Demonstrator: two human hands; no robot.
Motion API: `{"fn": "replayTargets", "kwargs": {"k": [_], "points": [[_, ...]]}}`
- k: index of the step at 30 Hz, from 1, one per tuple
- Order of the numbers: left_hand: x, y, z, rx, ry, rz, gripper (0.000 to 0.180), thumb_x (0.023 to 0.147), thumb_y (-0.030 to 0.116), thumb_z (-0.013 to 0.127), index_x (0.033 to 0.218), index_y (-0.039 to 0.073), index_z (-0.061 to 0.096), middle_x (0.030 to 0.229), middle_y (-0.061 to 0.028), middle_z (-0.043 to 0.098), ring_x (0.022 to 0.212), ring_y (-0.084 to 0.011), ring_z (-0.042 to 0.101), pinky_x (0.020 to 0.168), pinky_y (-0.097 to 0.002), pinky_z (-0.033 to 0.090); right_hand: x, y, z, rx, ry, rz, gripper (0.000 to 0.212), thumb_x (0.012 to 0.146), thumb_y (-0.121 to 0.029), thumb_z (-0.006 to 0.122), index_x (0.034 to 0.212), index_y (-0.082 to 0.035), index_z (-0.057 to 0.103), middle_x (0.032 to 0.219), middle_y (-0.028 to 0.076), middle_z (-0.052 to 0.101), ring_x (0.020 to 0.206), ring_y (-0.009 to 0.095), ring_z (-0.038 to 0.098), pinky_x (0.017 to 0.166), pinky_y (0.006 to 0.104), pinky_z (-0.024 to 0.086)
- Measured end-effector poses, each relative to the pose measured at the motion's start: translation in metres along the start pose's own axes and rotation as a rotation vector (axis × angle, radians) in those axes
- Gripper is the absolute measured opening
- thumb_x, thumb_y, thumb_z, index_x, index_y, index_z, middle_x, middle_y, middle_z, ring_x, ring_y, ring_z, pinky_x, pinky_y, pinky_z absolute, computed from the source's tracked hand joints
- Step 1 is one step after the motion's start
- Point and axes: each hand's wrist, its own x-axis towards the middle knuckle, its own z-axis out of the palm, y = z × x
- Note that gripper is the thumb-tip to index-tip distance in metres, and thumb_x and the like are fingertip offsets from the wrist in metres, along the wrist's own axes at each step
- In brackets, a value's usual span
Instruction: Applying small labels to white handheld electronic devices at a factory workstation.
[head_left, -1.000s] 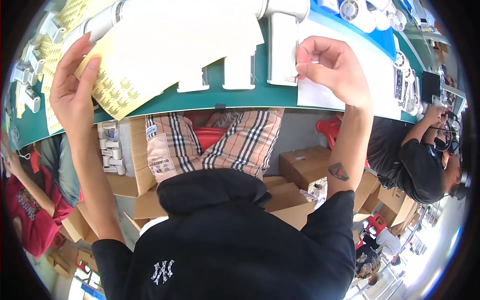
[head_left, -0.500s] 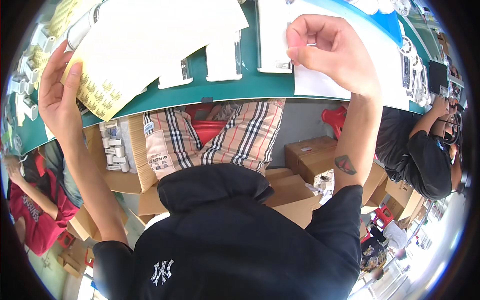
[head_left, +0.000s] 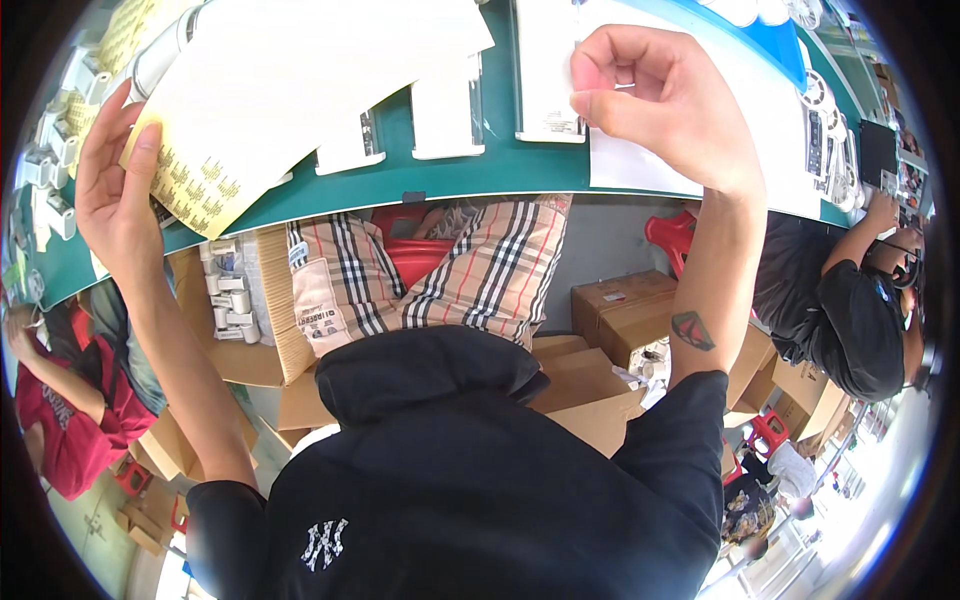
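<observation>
My left hand (head_left: 125,195) grips the left edge of a large sticker sheet (head_left: 215,175) between thumb and fingers. The sheet is yellow with rows of small dark print near its lower corner and is washed out by glare higher up. Over the table's right half, my right hand (head_left: 675,110) is closed in a pinch; whatever sits between its fingertips is too small to make out. Those fingertips are beside a white rectangular piece (head_left: 548,95) with a clear edge. Two similar white pieces (head_left: 447,125) lie to its left, partly covered by the sheet.
White paper (head_left: 640,165) lies on the green table (head_left: 500,178), below a blue tray (head_left: 745,35). White plastic parts (head_left: 50,170) crowd the far left, and more parts (head_left: 835,140) the right. Cardboard boxes (head_left: 620,310) stand under the table. A co-worker (head_left: 855,320) sits at right, another (head_left: 75,410) at left.
Both my hands keep their hold and have hardly moved. The sticker sheet has shifted very slightly upward. At left, the co-worker in red has moved a little.
</observation>
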Motion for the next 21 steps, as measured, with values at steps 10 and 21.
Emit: {"fn": "replayTargets", "kwargs": {"k": [10, 21], "points": [[0.001, 0.0, 0.0, -0.038, 0.009, 0.001, 0.039, 0.086, -0.002, 0.062, 0.125, -0.002, 0.055, 0.107, -0.0104, 0.064, 0.095, -0.0121, 0.061, 0.084, -0.0225, 0.048, -0.001, 0.003, 0.003, -0.001, 0.02, -0.034, 0.009, 0.079, -0.003, 0.064, 0.085, 0.001, 0.058, 0.081, -0.002, 0.054, 0.075, 0.005, 0.047, 0.068, 0.0201, 0.041], [-0.001, 0.001, -0.009, -0.037, -0.02, -0.074, 0.036, 0.085, -0.001, 0.064, 0.121, 0.0, 0.059, 0.102, -0.0042, 0.064, 0.087, -0.0063, 0.059, 0.076, -0.0172, 0.045, -0.007, -0.035, 0.028, -0.584, 0.234, -0.082, 0.007, 0.077, -0.001, 0.063, 0.083, 0.0, 0.06, 0.071, -0.002, 0.054, 0.067, 0.004, 0.05, 0.061, 0.0187, 0.043]]}}
